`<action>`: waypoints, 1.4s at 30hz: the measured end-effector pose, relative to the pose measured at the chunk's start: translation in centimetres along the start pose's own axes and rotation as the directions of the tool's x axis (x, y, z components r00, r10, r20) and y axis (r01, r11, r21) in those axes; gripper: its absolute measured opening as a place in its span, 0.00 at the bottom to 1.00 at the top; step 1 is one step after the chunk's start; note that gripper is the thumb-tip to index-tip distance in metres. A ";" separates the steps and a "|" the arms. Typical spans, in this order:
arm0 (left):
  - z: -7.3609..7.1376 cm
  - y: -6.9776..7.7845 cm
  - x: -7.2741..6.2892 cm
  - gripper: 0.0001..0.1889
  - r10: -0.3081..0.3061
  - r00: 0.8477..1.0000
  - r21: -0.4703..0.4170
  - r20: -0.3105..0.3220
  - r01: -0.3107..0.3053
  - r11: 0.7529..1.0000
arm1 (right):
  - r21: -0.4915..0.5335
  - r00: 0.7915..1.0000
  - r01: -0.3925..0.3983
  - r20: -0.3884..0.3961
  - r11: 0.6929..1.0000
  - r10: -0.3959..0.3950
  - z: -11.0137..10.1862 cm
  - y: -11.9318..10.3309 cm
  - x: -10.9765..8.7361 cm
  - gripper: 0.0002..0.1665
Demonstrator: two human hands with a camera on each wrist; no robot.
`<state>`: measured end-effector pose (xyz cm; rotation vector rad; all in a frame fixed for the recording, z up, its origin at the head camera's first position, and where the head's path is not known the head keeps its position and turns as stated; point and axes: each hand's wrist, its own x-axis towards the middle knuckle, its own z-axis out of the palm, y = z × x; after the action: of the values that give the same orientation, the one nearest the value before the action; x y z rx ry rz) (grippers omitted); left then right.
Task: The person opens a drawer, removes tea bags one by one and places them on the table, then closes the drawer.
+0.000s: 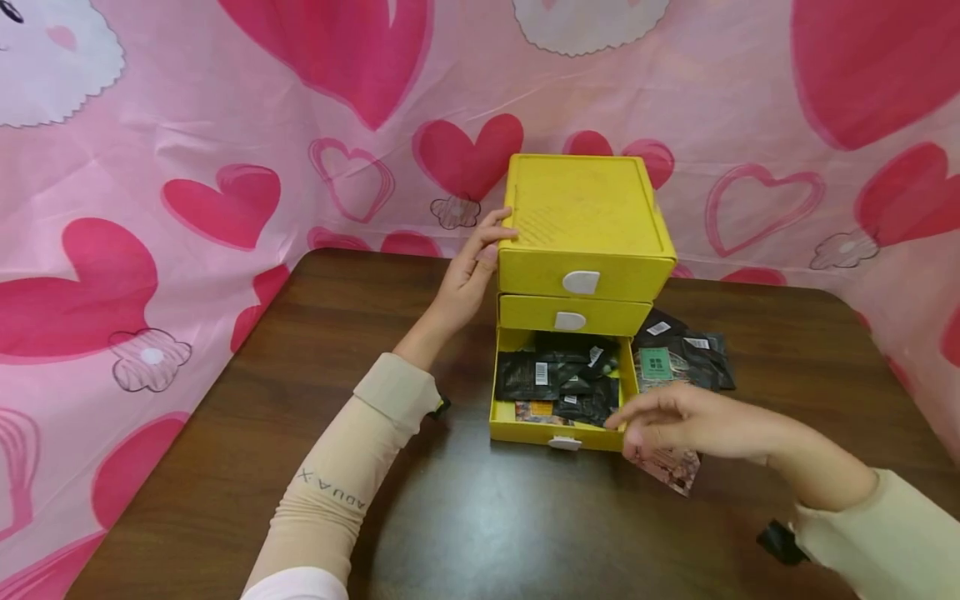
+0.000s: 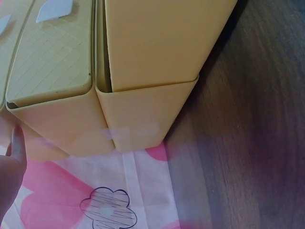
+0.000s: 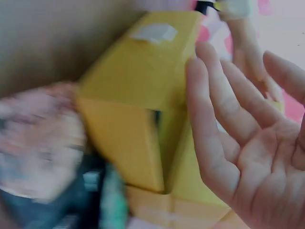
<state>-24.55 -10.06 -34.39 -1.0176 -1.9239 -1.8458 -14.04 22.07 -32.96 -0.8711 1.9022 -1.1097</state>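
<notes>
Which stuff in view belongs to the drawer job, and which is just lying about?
Likely part of the job:
- yellow drawer unit
- open bottom drawer
- black packets inside it
- loose packets beside the unit
- left hand, touching the unit
- right hand, near the open drawer

Likely just surroundings:
- wooden table
- heart-print cloth behind

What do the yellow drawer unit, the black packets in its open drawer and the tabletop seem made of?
Yellow drawer unit: probably moulded plastic, low sheen, judging by its rounded corners and crosshatched surface.
Black packets: likely plastic or foil film, faintly shiny; they look thin and creased.
Tabletop: wood or wood-look laminate, satin; grain streaks and a bright reflection don't settle which.
</notes>
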 end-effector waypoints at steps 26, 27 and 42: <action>-0.3 -0.8 -0.7 0.16 -0.017 1.000 -0.006 -0.006 0.017 1.000 | -0.442 0.885 -0.404 0.032 0.800 0.465 -0.9 -3.8 17.9 0.38; -0.3 -0.8 -0.7 0.16 -0.019 1.000 -0.014 -0.004 0.019 1.000 | -0.467 0.879 -0.404 0.039 0.787 0.474 -0.8 -3.7 18.0 0.37; -0.3 -0.5 -0.7 0.16 -0.045 0.999 -0.008 -0.015 0.045 0.999 | -0.728 0.881 -0.309 0.024 0.613 0.472 -0.6 -2.5 17.8 0.27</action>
<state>-24.47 -10.47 -35.20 -0.9670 -1.9475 -1.8811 -22.73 6.49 -35.21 -0.8454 2.2027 0.0412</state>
